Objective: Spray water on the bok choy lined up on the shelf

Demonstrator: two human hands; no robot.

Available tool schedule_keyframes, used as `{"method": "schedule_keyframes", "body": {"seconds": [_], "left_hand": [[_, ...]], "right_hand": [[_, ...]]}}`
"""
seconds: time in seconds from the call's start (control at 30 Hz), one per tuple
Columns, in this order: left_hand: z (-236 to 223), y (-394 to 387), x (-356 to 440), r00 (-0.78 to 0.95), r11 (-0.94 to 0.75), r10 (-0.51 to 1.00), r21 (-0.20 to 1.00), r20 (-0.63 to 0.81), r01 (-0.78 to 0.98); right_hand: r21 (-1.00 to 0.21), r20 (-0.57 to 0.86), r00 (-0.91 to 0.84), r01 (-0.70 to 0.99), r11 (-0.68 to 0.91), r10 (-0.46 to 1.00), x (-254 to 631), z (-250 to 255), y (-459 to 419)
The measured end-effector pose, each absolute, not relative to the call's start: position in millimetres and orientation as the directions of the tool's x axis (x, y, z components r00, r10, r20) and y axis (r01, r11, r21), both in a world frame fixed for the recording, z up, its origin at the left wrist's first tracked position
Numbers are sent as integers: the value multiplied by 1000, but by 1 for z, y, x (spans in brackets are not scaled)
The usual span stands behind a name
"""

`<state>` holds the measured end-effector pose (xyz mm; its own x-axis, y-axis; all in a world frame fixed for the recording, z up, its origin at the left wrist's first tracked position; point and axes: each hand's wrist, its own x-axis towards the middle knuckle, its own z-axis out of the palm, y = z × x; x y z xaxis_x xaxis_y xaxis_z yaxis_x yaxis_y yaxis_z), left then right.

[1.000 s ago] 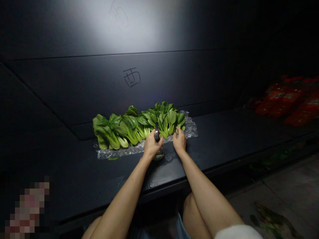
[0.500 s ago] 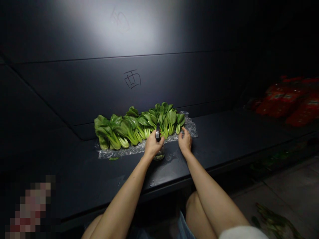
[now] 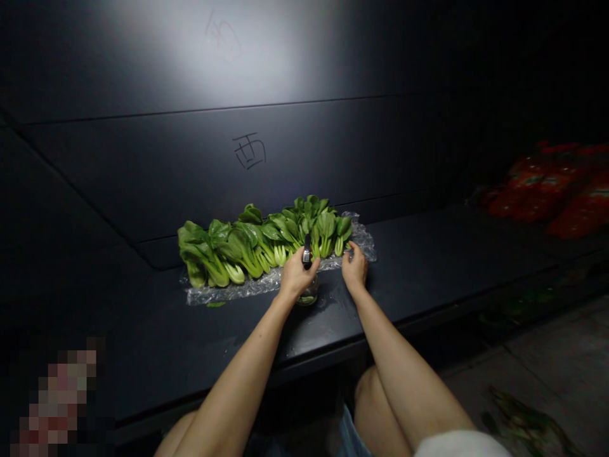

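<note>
Left grip (image 3: pixel 297 274) wraps around a spray bottle (image 3: pixel 311 294), while right grip (image 3: pixel 354 268), half spread, is beside leafy greens (image 3: pixel 245 249).

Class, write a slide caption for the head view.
Left grip on a black-topped bottle, right grip close to leafy greens on crumpled plastic.

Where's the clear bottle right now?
In the head view, the clear bottle is below centre, in the left hand, left of the right hand, in front of the leafy greens.

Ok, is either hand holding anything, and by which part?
The left hand holds the bottle by its top; the right hand is by the greens, its grip unclear.
</note>
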<state>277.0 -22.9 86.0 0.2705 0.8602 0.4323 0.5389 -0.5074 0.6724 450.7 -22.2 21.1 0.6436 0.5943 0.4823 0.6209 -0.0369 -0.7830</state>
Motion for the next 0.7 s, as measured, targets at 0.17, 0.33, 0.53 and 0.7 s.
{"method": "schedule_keyframes", "body": {"seconds": [0.17, 0.33, 0.53, 0.7], "left_hand": [[89, -26, 280, 272, -501, 863, 656, 425, 564], [89, -26, 281, 310, -502, 865, 660, 395, 559], [90, -28, 285, 365, -510, 859, 662, 358, 550], [93, -31, 288, 390, -516, 856, 622, 340, 589]], "right_hand": [[-792, 465, 656, 608, -52, 594, 453, 23, -23], [-795, 475, 661, 605, -39, 581, 454, 21, -22], [-803, 486, 673, 596, -20, 558, 455, 18, -19], [-809, 504, 679, 588, 16, 534, 456, 15, -18]]}}
